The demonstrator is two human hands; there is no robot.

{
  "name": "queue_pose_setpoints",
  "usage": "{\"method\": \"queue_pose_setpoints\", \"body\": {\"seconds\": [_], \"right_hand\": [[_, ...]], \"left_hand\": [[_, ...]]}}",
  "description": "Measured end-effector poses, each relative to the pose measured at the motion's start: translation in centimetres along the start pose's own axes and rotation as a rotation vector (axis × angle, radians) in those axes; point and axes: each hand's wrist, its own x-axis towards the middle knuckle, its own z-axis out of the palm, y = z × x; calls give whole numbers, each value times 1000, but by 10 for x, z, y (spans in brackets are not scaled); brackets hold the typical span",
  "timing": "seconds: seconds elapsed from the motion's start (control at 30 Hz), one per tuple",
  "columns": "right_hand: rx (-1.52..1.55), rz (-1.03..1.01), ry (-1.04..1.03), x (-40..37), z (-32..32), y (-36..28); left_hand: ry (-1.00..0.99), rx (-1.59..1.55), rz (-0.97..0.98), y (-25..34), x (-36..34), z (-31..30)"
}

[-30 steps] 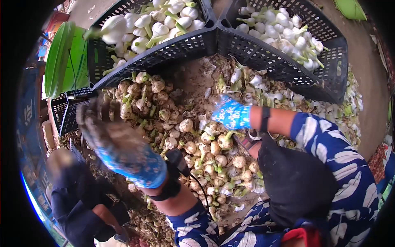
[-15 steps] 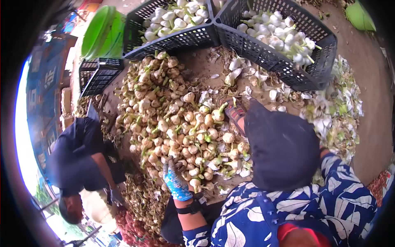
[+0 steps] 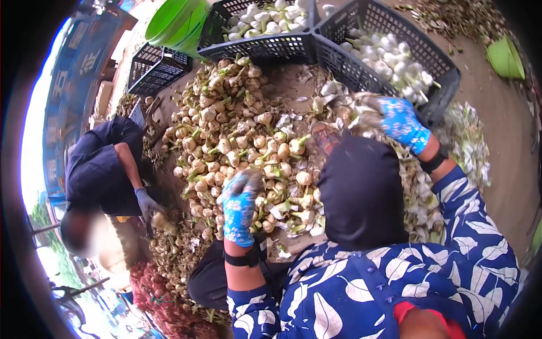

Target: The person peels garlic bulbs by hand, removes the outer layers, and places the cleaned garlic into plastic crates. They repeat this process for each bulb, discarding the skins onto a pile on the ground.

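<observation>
My left hand, in a blue floral glove with dirty fingertips, is over the near part of a heap of unpeeled garlic bulbs. Its fingers are smeared by motion, and I cannot make out whether a bulb is in them. My right hand, gloved alike, reaches out beyond my knee, beside the near wall of the right black crate. Blur hides its fingers and anything they hold. Whitish garlic skins and a pale bulb lie around it.
Cleaned white garlic fills the right crate and a second black crate. A green bucket stands over a smaller crate. At left a co-worker bends over garlic. Red net sacks lie below; a green tub is far right.
My right hand has come into view from behind my knee, out toward the right crate. My left hand has lifted slightly off the heap. The co-worker's gloved hand has moved up.
</observation>
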Motion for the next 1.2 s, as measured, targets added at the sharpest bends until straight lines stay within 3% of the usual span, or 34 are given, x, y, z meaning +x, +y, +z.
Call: {"method": "queue_pose_setpoints", "body": {"seconds": [0.07, 0.13, 0.2, 0.27, 0.4, 0.47, 0.53, 0.6, 0.67, 0.7, 0.73, 0.77, 0.8, 0.87, 0.9, 0.93, 1.03, 1.13, 1.17, 1.2], "right_hand": [[16, -54, -219, 64, 1, -33], [-161, -263, -403, 112, 31, -42], [-8, -413, -529, 148, 55, -60], [197, -386, -556, 165, 110, -46], [202, -351, -786, 167, 167, -31], [573, -219, -932, 168, 176, -36], [749, -200, -1101, 168, 189, -41], [750, -99, -1091, 167, 177, -55], [731, 55, -860, 154, 198, -30], [848, 324, -713, 147, 196, -22], [980, 400, -560, 133, 217, 15], [827, 331, -541, 127, 210, 28], [676, 269, -524, 120, 205, 35], [822, 522, -648, 107, 181, 5], [549, 319, -674, 101, 180, 5], [442, 360, -743, 98, 182, 9], [555, 163, -569, 98, 198, 26], [688, 343, -696, 103, 216, 35], [641, 345, -792, 107, 219, 34], [591, 238, -762, 104, 228, 34]], "left_hand": [[-120, 126, 351, 15, 34, 25], [-163, 53, 312, 24, 69, 55], [-376, 80, 239, 17, 107, 67], [-416, -23, 106, -9, 139, 74], [-303, 125, 244, -60, 154, 90], [-237, 63, 267, -67, 148, 86], [-199, 181, 315, -72, 142, 77], [42, 106, 428, -79, 130, 75], [251, 22, 204, -109, 106, 68], [247, 30, 215, -129, 96, 72], [239, 295, 131, -150, 89, 78], [233, 555, 43, -158, 88, 83], [86, 634, 38, -157, 93, 84], [5, 761, 6, -167, 111, 101], [-78, 842, -4, -169, 125, 107], [-93, 968, 42, -166, 138, 114], [-76, 1137, 167, -196, 175, 131], [-109, 1126, 193, -188, 176, 128], [-196, 1080, 79, -174, 178, 125], [-77, 1042, 70, -167, 175, 125]]}}
